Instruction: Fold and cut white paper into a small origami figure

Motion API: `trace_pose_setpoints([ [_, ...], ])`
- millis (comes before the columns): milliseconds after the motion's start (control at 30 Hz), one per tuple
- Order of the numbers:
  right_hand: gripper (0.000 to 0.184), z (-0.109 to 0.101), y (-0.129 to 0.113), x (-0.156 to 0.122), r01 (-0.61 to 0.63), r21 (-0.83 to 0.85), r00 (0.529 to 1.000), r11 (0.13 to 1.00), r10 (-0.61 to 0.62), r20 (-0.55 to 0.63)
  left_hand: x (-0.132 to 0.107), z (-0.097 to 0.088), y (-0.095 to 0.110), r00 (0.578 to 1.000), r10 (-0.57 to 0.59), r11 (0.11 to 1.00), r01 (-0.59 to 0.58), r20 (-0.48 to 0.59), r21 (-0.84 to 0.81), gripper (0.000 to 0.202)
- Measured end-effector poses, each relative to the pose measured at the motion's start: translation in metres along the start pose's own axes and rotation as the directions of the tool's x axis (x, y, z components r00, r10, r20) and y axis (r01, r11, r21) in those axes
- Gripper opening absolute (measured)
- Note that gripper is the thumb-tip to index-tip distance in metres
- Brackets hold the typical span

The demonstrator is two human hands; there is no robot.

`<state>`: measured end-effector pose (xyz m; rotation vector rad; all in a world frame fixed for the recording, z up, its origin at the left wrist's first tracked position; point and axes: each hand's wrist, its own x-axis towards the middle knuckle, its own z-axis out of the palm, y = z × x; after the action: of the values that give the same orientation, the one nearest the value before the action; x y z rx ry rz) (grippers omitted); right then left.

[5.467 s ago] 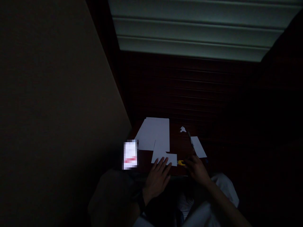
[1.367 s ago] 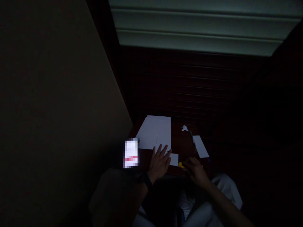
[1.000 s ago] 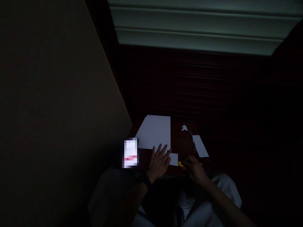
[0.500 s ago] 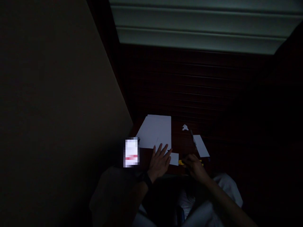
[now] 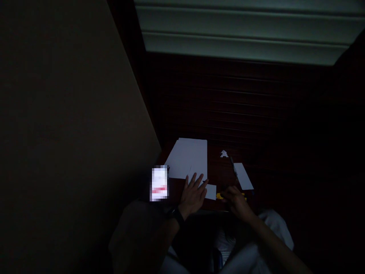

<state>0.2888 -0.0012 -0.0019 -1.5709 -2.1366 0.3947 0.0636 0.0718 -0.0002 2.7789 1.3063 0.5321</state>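
My left hand lies flat with fingers spread on a small piece of white paper, whose right part shows beside the fingers. Its fingertips reach the lower edge of a large white sheet. In my right hand is a yellow utility knife, held low over the table just right of the small paper. The fingers cover most of it; a yellow end shows on either side, and its blade is too dark to make out.
A lit phone, its screen blurred out, is at the left. A folded paper figure, a dark pen-like stick and a white paper strip lie on the right of the dark table. A wall rises at the left.
The whole view has shifted very slightly. Both hands stay in nearly the same place, the left flat on the paper and the right around the yellow knife.
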Motion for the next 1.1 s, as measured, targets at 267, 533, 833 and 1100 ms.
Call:
trace_pose_setpoints([
  [267,0.029,-0.001,0.0004,0.0075,0.007,-0.004,1.0,1.0,-0.007,0.003,-0.0005,0.0012,-0.0001,1.0,0.006,1.0,-0.006,-0.011,-0.006,0.046],
  [533,0.026,-0.0018,0.001,0.0059,0.005,0.021,1.0,1.0,-0.005,0.009,-0.0008,0.0013,-0.0008,1.0,0.009,1.0,-0.009,-0.005,0.0,0.045],
  [833,0.031,0.0003,0.0058,0.0053,0.011,0.018,1.0,1.0,-0.011,0.011,-0.0007,0.0014,-0.0013,1.0,0.005,1.0,-0.005,0.009,-0.01,0.046],
  [1100,0.033,-0.0043,0.0031,0.005,0.012,0.028,1.0,1.0,-0.012,0.021,-0.0003,-0.0003,-0.0008,1.0,0.001,1.0,-0.001,0.012,0.003,0.045],
])
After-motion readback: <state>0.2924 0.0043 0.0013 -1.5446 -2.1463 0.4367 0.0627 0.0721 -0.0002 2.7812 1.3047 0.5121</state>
